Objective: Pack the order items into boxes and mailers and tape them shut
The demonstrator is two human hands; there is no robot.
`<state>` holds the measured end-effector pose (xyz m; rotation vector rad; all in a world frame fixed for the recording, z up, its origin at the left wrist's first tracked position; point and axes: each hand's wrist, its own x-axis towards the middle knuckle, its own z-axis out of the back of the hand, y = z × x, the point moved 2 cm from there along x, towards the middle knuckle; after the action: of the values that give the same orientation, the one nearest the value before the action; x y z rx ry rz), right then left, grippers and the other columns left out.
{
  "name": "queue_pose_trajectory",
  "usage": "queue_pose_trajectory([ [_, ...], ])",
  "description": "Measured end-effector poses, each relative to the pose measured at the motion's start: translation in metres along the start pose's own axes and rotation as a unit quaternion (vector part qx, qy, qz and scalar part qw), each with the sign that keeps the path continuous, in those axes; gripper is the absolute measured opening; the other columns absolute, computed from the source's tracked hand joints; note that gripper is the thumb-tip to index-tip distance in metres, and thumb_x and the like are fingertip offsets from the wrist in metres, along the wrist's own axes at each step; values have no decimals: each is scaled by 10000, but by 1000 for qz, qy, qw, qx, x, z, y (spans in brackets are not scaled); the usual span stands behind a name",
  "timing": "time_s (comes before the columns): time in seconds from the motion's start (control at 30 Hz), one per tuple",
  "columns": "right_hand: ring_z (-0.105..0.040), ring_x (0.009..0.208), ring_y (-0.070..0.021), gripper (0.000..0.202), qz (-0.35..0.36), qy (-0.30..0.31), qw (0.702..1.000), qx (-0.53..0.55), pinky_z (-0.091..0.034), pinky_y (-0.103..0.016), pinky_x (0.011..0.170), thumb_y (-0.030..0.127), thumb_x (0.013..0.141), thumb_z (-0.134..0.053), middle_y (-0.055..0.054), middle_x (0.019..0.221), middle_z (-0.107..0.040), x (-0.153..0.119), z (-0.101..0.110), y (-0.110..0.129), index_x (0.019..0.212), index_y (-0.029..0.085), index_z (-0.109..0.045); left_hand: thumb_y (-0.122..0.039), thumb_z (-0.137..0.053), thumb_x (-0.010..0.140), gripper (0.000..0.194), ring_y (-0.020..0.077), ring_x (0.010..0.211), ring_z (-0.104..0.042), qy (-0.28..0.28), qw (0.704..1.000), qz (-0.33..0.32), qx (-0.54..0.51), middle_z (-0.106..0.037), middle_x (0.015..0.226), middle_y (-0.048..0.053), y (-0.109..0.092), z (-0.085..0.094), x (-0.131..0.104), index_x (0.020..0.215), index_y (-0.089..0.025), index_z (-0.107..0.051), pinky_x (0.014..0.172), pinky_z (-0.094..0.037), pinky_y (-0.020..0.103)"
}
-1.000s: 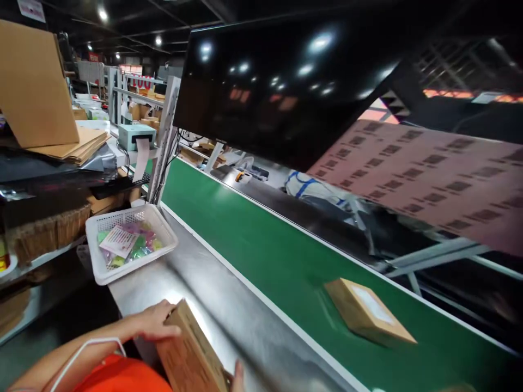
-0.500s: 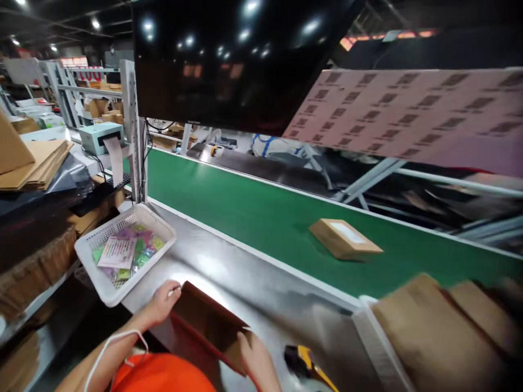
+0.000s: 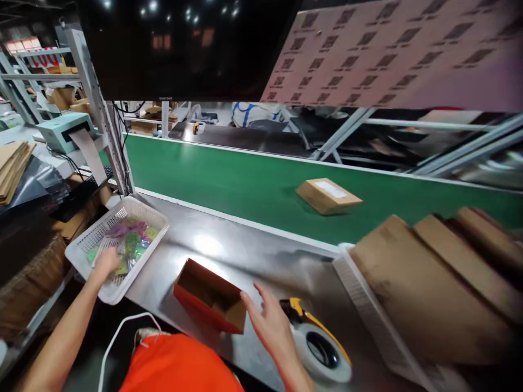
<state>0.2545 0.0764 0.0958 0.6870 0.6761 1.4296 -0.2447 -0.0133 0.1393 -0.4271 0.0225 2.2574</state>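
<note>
So the left hand (image 3: 107, 262) had just come off the cardboard box (image 3: 204, 307) and gone into the white basket (image 3: 110, 293), fingers curled among the colourful packets (image 3: 133, 239). Pretty blurry there, so I couldn't tell if it actually gripped the pale card (image 3: 110, 244) under it. The right hand (image 3: 269, 326) had let go too, fingers spread and empty, right by the box's end. Box sat open-topped on the metal table (image 3: 183, 234) between the two hands, standing by itself, which left both hands free for the basket stuff.

Writing-wise: the pink board (image 3: 347, 65) beyond the right hand had rows of square codes, captions too small to read. The parcel (image 3: 322, 198) past that hand wore a white label, illegible. Far beyond the left hand, a banner (image 3: 43, 59) showed big red characters, cut off by a rail.
</note>
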Motion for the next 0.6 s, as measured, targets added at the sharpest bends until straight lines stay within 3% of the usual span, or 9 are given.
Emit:
queue_pose_trajectory([
  [0.07,-700,1317,-391,641,55,20,998,14,-549,-570,1180,685,869,-600,-202,1408,-750,1,5,18,1250,192,-752,-201,-469,1006,424,408,1136,-782,-60,998,20,-12,-810,1185,251,8,24,-19,1318,-107,-740,987,-601,516],
  [0.13,-712,1307,-361,569,130,34,991,18,-559,-555,1182,641,942,-598,-175,1376,-771,-3,10,44,1273,208,-763,-241,-381,1051,509,400,1181,-772,-165,984,-22,-67,-801,1270,235,6,49,-44,1437,-123,-691,1034,-596,537],
  [0.2,-694,1346,-352,560,216,32,976,10,-557,-562,1191,586,1004,-607,-174,1422,-749,-8,18,77,1395,201,-720,-326,-383,1073,514,361,1229,-763,-227,951,-143,-154,-802,1323,182,-9,65,-71,1426,-151,-712,1094,-593,495],
  [0.27,-622,1444,-362,642,298,37,954,-13,-527,-575,1221,539,1018,-649,-193,1529,-679,-13,28,109,1544,172,-618,-424,-415,1084,499,313,1225,-771,-166,914,-288,-231,-820,1306,120,-38,67,-92,1348,-191,-769,1120,-597,438],
  [0.37,-657,1388,-318,526,375,151,913,-55,-563,-480,1142,402,1068,-589,-169,1475,-717,-13,41,142,1540,173,-625,-550,-470,1084,504,286,1204,-782,35,854,-415,-312,-836,1287,80,-91,46,-105,1281,-243,-818,1138,-595,426],
  [0.4,-706,1294,-286,434,373,195,904,-75,-581,-422,1073,327,1085,-531,-141,1382,-766,-12,44,146,1469,191,-681,-597,-508,1066,532,297,1259,-763,86,833,-428,-339,-815,1354,91,-108,34,-103,1325,-238,-803,1170,-575,441],
  [0.47,-751,1113,-236,384,327,248,901,-143,-567,-328,943,189,1072,-454,-95,1217,-812,-7,48,144,1308,212,-757,-696,-530,1033,707,331,1429,-667,124,811,-403,-406,-706,1544,147,-137,7,-90,1495,-187,-697,1236,-518,485],
  [0.53,-740,1045,-237,338,255,261,900,-238,-533,-305,882,142,1035,-485,-96,1171,-804,-2,43,132,1211,195,-769,-745,-412,1064,854,343,1559,-547,115,834,-326,-431,-565,1678,208,-157,-25,-72,1630,-119,-541,1265,-473,517],
  [0.6,-718,1057,-260,286,203,273,884,-319,-516,-316,876,126,1016,-521,-129,1187,-782,0,26,118,1174,160,-757,-712,-322,1108,825,334,1570,-536,109,878,-250,-393,-568,1668,231,-173,-59,-57,1624,-105,-535,1260,-467,514],
])
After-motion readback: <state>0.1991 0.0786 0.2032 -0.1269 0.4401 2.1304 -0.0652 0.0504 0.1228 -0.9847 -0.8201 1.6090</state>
